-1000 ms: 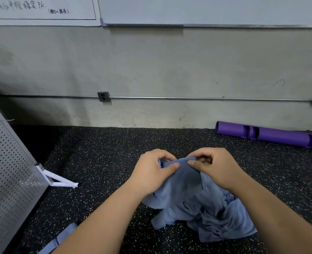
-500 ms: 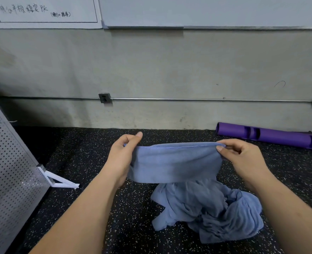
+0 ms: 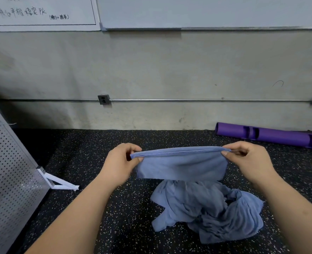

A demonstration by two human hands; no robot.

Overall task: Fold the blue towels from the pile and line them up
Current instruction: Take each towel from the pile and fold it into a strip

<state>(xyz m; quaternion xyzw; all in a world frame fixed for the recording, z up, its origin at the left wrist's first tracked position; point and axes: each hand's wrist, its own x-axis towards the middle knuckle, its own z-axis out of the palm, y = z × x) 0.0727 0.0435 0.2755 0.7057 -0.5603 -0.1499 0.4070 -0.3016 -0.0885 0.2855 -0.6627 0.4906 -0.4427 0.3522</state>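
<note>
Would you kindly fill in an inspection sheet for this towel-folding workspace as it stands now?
Surface: black speckled floor.
Job's things: one blue towel held taut in the air above the crumpled pile of blue cloth.
Clutter: purple roller by the wall; perforated panel on a white foot at left.
Hands: left hand and right hand each pinch an upper corner of the towel.
Cables: nothing seen; only a metal conduit from the outlet.
Surroundings: grey wall, whiteboards above.
</note>
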